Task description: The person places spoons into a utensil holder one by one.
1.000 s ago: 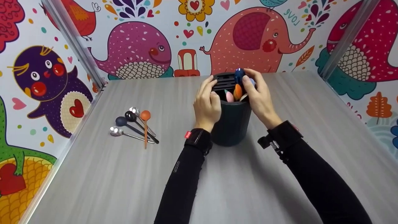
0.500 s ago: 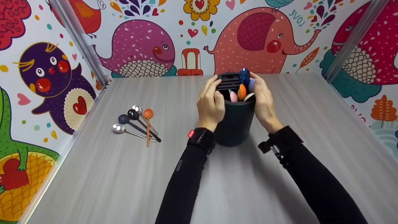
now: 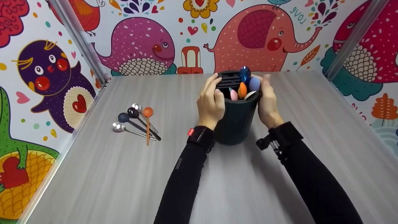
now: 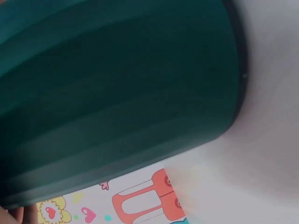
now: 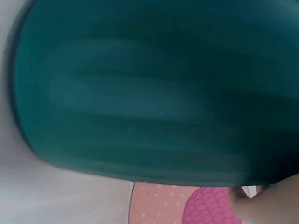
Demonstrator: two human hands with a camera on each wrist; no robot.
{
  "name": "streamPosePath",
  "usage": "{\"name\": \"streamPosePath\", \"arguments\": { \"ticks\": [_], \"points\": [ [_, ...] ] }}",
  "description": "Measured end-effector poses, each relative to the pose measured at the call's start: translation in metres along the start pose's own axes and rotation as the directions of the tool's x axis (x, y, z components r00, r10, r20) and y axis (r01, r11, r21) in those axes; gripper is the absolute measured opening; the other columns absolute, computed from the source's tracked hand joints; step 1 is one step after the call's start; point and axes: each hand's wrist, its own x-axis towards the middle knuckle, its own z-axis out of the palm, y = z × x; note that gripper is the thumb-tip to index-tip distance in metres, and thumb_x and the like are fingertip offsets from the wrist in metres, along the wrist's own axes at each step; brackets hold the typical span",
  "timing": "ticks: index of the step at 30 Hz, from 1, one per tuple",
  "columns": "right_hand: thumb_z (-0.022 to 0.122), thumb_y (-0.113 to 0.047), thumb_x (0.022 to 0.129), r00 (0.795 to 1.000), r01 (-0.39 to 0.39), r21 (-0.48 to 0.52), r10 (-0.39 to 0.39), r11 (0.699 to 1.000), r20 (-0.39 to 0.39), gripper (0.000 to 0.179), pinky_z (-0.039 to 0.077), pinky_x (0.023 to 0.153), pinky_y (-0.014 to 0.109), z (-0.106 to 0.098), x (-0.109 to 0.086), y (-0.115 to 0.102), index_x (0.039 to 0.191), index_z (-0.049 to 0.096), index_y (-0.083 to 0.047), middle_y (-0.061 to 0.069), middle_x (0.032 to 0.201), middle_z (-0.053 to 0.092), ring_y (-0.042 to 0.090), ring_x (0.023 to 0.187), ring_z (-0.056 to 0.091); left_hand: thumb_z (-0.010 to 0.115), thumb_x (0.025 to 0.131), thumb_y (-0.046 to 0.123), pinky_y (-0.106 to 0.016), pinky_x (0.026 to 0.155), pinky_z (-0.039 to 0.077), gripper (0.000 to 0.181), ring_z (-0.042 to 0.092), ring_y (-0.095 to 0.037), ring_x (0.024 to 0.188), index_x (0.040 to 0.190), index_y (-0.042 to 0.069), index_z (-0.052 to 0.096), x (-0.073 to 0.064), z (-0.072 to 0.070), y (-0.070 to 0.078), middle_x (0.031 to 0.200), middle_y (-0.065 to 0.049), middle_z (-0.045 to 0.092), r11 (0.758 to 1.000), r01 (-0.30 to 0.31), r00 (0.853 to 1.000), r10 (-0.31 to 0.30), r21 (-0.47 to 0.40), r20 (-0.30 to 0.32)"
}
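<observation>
A dark green utensil holder (image 3: 235, 124) stands upright on the table in the head view, with a slotted black insert (image 3: 229, 81) in its top. My left hand (image 3: 210, 104) grips its left side near the rim. On the opposite side, my right hand (image 3: 269, 102) holds it near the rim, thumb pointing up and some fingers hidden behind. Utensil heads stick out: a shiny blue one (image 3: 245, 74), a lilac one (image 3: 254, 84), an orange one (image 3: 242, 90), a pink one (image 3: 233, 95) and a cream one (image 3: 250, 95). The holder's wall (image 4: 117, 93) fills most of both wrist views.
Left of the holder, several spoons lie in a crossed pile: a silver spoon (image 3: 118, 127), a dark blue spoon (image 3: 123, 117), a black spoon (image 3: 133, 112), an orange spoon (image 3: 148, 111) and another silver one behind. Printed panels wall the grey table (image 3: 102, 174) at back and sides.
My right hand has left the utensil heads and moved right, onto the holder's outer side, uncovering the lilac head. My left hand keeps its place on the holder. The spoon pile is unchanged.
</observation>
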Motion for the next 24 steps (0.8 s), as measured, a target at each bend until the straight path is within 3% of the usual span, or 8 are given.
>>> {"name": "streamPosePath", "arguments": {
  "ticks": [4,7,10,15,18,24],
  "points": [
    [0.042,-0.043,0.097,0.995,-0.095,0.051,0.096,0.994,-0.017,0.044,0.039,0.100,0.027,0.003,0.005,0.000,0.133,0.049,-0.018,0.003,0.132,0.048,0.018,0.117,0.047,0.028,0.087,0.025,-0.032,0.097,0.048,0.051,0.056,-0.016,0.122,0.116,0.007,0.065,0.001,0.000,0.000,0.132,-0.005,0.060,1.000,-0.003,1.000,0.003,0.003,-0.002],
    [0.043,-0.046,0.096,0.984,-0.168,0.081,0.163,0.982,0.067,0.046,0.040,0.100,0.030,0.000,0.007,0.000,0.132,0.049,-0.017,0.005,0.130,0.050,0.020,0.114,0.049,0.029,0.087,0.025,-0.032,0.099,0.047,0.050,0.056,-0.016,0.122,0.117,0.007,0.065,0.001,0.000,0.000,0.132,-0.005,0.060,1.000,-0.003,1.000,0.003,0.004,-0.004],
    [0.044,-0.047,0.095,0.972,-0.218,0.066,0.211,0.974,0.101,0.049,0.037,0.101,0.033,-0.002,0.009,-0.001,0.131,0.050,-0.015,0.006,0.128,0.052,0.020,0.113,0.048,0.028,0.088,0.026,-0.032,0.100,0.046,0.051,0.056,-0.016,0.123,0.117,0.007,0.065,0.000,-0.001,0.000,0.132,-0.005,0.060,1.000,-0.003,1.000,0.003,0.009,0.002],
    [0.037,-0.040,0.099,0.985,-0.171,0.060,0.170,0.983,0.024,0.045,0.033,0.110,0.036,0.003,0.009,0.002,0.138,0.048,-0.021,0.003,0.139,0.048,0.018,0.122,0.045,0.028,0.088,0.026,-0.032,0.099,0.047,0.051,0.056,-0.017,0.123,0.118,0.007,0.065,-0.001,-0.004,0.000,0.132,-0.005,0.059,1.000,-0.004,1.000,0.004,0.017,0.017],
    [0.030,-0.035,0.101,0.992,-0.124,0.045,0.125,0.991,-0.031,0.044,0.035,0.110,0.036,0.006,0.009,0.006,0.135,0.051,-0.019,0.005,0.138,0.051,0.019,0.121,0.049,0.028,0.088,0.026,-0.033,0.099,0.047,0.051,0.056,-0.017,0.123,0.118,0.007,0.065,-0.001,-0.005,0.001,0.132,-0.005,0.059,1.000,-0.004,1.000,0.003,0.017,0.020],
    [0.029,-0.032,0.100,0.989,-0.106,0.031,0.109,0.994,-0.098,0.044,0.034,0.108,0.036,0.005,0.011,0.008,0.132,0.055,-0.016,0.005,0.137,0.052,0.018,0.119,0.048,0.027,0.088,0.027,-0.031,0.099,0.047,0.052,0.054,-0.016,0.125,0.120,0.007,0.063,0.000,-0.005,0.001,0.135,-0.005,0.057,1.000,0.009,0.998,-0.009,0.000,0.064]
  ]
}}
